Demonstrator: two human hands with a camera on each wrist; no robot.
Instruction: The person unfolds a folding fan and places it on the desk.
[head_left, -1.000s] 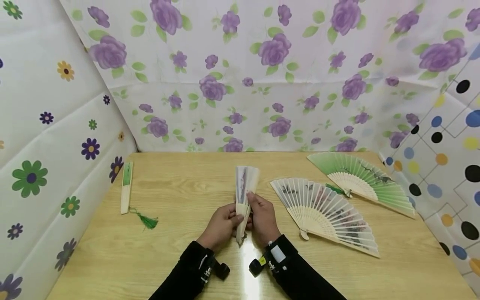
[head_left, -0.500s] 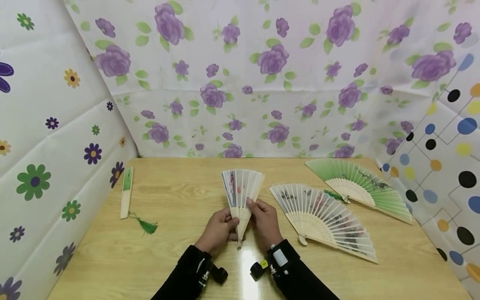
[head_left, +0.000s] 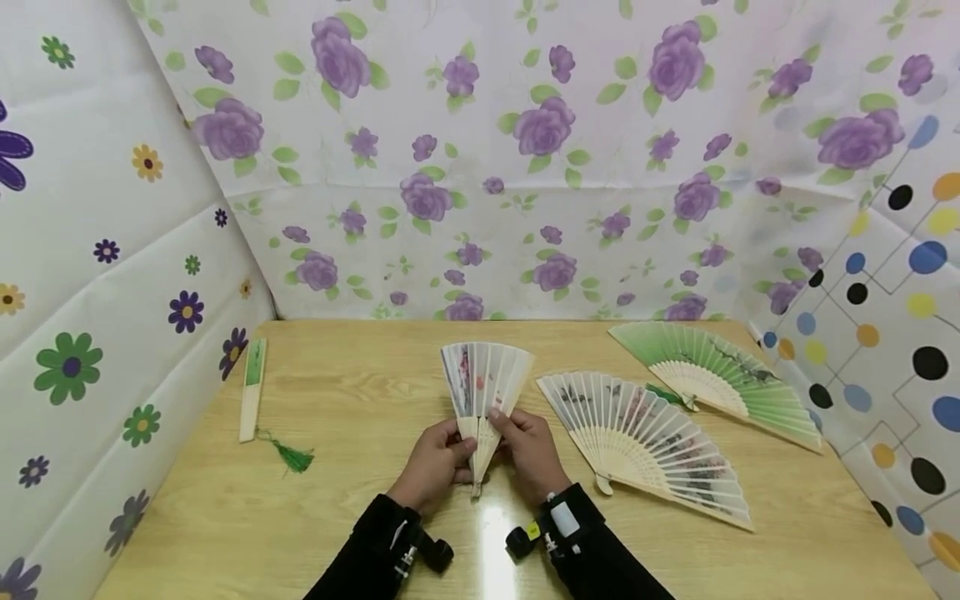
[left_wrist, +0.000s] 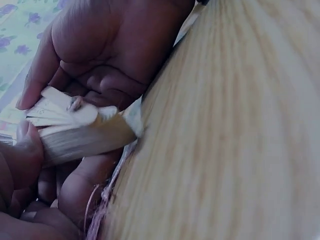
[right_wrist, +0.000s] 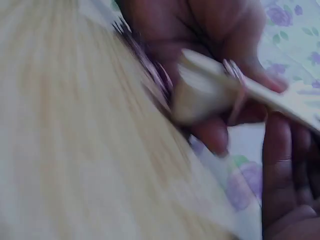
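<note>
Over the middle of the wooden table (head_left: 360, 517) both hands hold one folding fan (head_left: 486, 383), white with pink marks, partly spread and standing upright. My left hand (head_left: 438, 458) pinches its left ribs near the pivot. My right hand (head_left: 525, 446) pinches the right ribs. The left wrist view shows the stacked bamboo ribs (left_wrist: 80, 135) between fingers and thumb (left_wrist: 22, 150). In the right wrist view the fan's pivot end (right_wrist: 200, 95) sits between fingers, blurred.
A spread white fan (head_left: 645, 437) lies right of the hands, and a spread green fan (head_left: 712, 371) lies behind it. At the far left a shut fan (head_left: 252, 387) with a green tassel (head_left: 288, 454) lies beside the flowered wall. Patterned sheets wall the table on three sides.
The held fan has spread from nearly shut to a wider wedge as the hands drew its ribs apart. Nothing else moved.
</note>
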